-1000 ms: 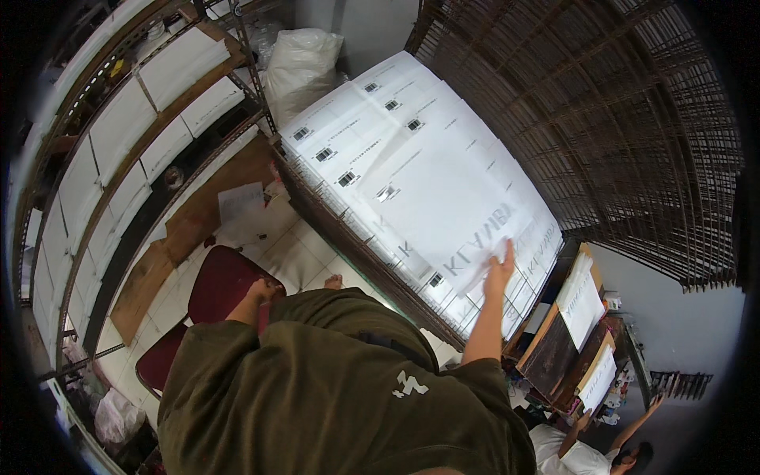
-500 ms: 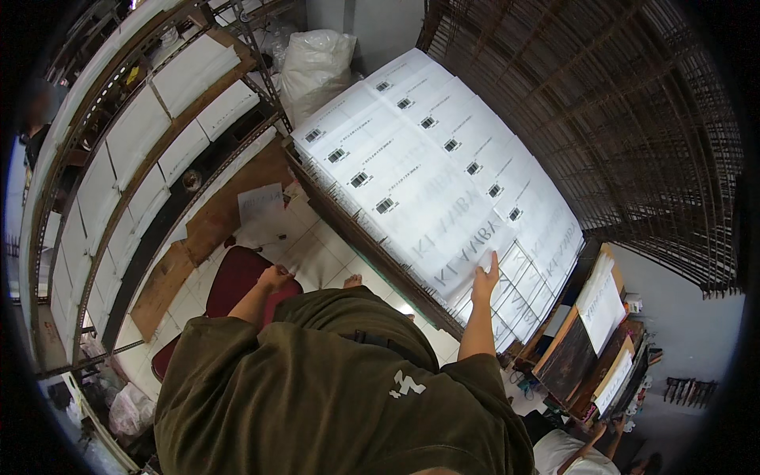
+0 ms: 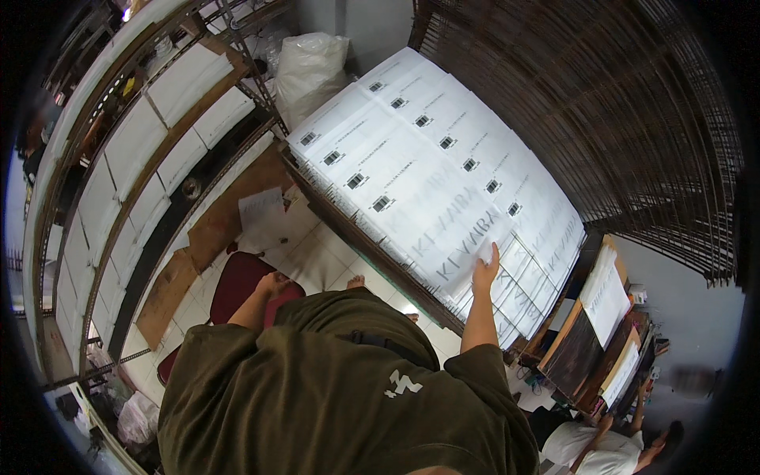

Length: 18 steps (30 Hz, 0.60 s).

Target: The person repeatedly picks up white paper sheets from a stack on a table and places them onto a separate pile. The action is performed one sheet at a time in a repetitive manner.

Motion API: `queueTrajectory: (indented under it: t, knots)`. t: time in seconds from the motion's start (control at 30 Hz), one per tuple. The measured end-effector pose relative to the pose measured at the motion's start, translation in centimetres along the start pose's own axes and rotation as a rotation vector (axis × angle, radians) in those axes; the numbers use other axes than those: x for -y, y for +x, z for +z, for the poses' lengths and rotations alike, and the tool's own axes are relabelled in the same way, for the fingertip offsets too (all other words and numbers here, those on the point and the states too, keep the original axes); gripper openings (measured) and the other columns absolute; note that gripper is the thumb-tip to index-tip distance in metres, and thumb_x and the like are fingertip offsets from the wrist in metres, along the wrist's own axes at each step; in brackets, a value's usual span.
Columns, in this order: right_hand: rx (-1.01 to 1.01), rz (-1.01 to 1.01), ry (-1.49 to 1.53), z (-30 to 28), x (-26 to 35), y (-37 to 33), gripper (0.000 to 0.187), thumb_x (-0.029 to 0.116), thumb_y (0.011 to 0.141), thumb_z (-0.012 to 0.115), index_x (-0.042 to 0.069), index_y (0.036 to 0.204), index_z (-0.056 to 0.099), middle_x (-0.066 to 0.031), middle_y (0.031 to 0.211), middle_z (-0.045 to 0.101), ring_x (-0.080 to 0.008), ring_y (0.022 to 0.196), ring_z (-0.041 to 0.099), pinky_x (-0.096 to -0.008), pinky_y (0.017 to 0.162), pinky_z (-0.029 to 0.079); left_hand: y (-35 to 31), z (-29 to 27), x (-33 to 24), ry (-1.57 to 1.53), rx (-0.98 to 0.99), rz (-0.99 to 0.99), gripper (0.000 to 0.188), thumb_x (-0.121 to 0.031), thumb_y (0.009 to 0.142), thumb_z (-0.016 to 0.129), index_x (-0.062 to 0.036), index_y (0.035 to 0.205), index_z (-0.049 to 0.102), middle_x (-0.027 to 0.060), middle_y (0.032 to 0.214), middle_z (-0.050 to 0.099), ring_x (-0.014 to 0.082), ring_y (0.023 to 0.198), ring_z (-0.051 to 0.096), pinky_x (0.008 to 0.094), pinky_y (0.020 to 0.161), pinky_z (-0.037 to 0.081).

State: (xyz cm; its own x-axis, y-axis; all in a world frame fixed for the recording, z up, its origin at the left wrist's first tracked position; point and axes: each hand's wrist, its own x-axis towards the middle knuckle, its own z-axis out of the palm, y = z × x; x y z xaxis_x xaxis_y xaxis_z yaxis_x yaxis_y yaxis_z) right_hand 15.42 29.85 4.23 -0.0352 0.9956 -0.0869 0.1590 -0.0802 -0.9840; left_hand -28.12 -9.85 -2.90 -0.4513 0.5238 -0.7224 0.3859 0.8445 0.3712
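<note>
White printed sheets (image 3: pixel 443 186) cover a large wire drying rack (image 3: pixel 518 289) in front of me. My right hand (image 3: pixel 486 269) rests at the near right edge of these sheets, forefinger stretched out and thumb apart. It touches the corner of a sheet with large grey lettering, beside bare wires of the rack. My left hand (image 3: pixel 273 283) hangs low on the left, over a dark red chair (image 3: pixel 245 277), with its fingers curled in. Whatever is inside those fingers, if anything, is hidden.
A metal shelf (image 3: pixel 131 198) with stacks of white paper stands left. Raised wire racks (image 3: pixel 586 103) tilt up behind the sheets. A white sack (image 3: pixel 311 71) stands at the back. Wooden boards (image 3: pixel 582 348) and a co-worker in a white shirt (image 3: pixel 594 447) are at lower right.
My right hand has risen slightly along the sheet's edge, and the lettered sheet has shifted a little. The co-worker has come further into view at lower right. My left hand has barely moved.
</note>
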Motion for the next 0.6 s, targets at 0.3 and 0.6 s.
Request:
queueTrajectory:
  t: [0.3, 0.6]
  knots:
    - [-0.140, -0.129, -0.303, -0.6, -0.5, 0.0, 0.058, -0.010, 0.067, 0.050, 0.008, 0.123, 0.049, -0.0143, 0.120, 0.046, -0.0248, 0.111, 0.046, -0.0310, 0.088, 0.038, 0.5, -0.4, -1.5, -0.002, 0.022, 0.004, 0.049, -0.042, 0.076, 0.061, -0.0046, 0.107, 0.057, 0.0167, 0.103, 0.061, 0.0311, 0.096, 0.058, 0.0386, 0.081, 0.046]
    - [-0.276, -0.315, -0.561, -2.6, -0.5, -1.8, 0.046, 0.000, 0.072, 0.058, 0.007, 0.117, 0.053, -0.0118, 0.112, 0.052, -0.0226, 0.099, 0.052, -0.0314, 0.074, 0.043, 3.9, 3.8, -1.8, 0.738, 0.386, 0.227, 0.043, -0.039, 0.079, 0.055, -0.0084, 0.110, 0.057, 0.0132, 0.104, 0.060, 0.0274, 0.098, 0.058, 0.0410, 0.081, 0.047]
